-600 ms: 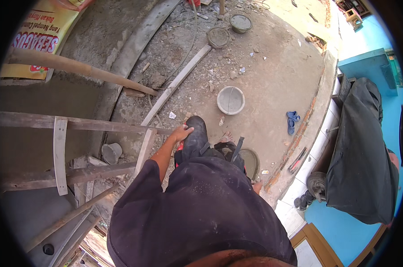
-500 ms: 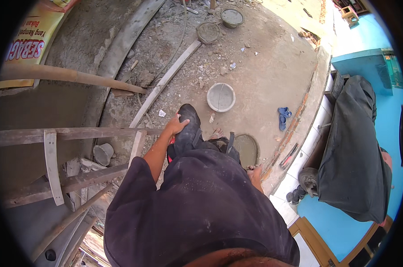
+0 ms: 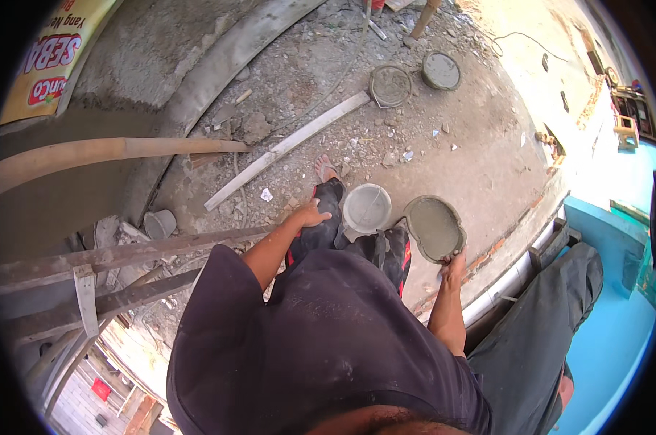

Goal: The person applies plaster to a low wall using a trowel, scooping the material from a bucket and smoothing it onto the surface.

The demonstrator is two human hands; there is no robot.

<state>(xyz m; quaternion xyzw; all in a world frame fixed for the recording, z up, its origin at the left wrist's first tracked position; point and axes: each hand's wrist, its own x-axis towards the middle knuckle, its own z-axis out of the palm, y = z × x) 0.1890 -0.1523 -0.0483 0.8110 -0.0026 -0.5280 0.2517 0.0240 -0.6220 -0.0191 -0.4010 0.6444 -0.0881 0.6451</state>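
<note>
Pan [image 3: 434,227] of wet mortar hangs lifted, pinched at its rim by the right hand [image 3: 455,268]; left hand [image 3: 312,215] rests spread on the knee; carrying looks left.

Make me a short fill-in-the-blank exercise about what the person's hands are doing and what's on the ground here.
1. The right hand grips the rim of a flat pan filled with wet grey ____.
2. The left hand rests on the person's own ____.
3. Between the two hands a ____ bucket stands on the ground.
4. Two more round pans lie beyond a long wooden ____.

Missing words: cement; knee; white; plank
</note>
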